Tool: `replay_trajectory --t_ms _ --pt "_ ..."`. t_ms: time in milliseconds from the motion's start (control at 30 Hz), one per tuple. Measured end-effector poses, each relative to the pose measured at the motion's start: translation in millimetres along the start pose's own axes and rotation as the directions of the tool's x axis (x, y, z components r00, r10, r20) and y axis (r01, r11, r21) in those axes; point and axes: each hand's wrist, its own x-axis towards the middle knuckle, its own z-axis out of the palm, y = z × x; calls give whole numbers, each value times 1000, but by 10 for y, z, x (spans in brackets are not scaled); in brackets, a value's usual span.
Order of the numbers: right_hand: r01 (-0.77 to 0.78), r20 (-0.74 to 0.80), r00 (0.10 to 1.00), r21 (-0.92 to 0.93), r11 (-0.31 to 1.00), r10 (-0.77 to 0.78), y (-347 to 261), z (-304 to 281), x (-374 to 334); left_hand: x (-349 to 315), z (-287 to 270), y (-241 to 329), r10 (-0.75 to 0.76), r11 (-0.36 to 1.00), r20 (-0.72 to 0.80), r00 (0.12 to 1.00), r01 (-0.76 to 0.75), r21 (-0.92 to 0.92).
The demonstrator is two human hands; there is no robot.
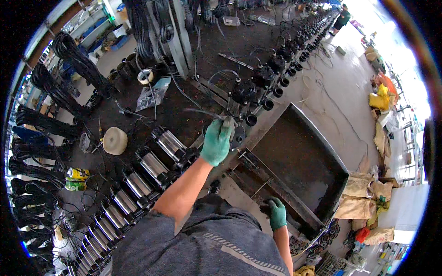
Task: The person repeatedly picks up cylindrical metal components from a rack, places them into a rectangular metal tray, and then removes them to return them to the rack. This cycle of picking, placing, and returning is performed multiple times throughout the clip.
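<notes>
My left hand (217, 141), in a green glove with greyish fingertips, reaches forward over the bench edge. Its fingers are closed at the top of a black motor or pump part (238, 136), where a dark cable (202, 111) runs off to the left. What lies inside the fingers is hidden. Lower and to the right, my right hand (277, 214), also gloved in green, is beside the long metal rail of a tray. Its fingers are curled around or against a small dark thing (265, 208), too dark to name.
Steel-bodied cylinders (153, 165) stand in a row along the left. Black motor units (264, 76) line the bench ahead. A large dark metal tray (294, 156) is on the right. Cable bundles (78, 60), a tape roll (145, 76) and cans (77, 173) are leftward. A person (342, 19) stands far off.
</notes>
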Motion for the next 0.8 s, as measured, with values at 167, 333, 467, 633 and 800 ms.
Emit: replay_trajectory --t_ms 167,333,467,633,800 --pt "36 135 990 112 993 -51 -407 545 43 -359 86 803 -6 879 153 988 78 -469" --pt "145 64 987 49 988 -148 -587 415 -291 -683 365 856 -276 660 281 919 393 -640" --pt "151 -181 960 -302 941 -212 -463 -239 -485 -1067 605 120 -445 776 303 843 532 -340" --pt "113 -269 884 -670 734 -382 -503 -717 -662 -1654 904 -1046 -570 822 306 762 528 216" --pt "44 -311 831 -789 613 -461 -474 -866 -626 -1613 1249 -1030 -678 715 327 659 486 502"
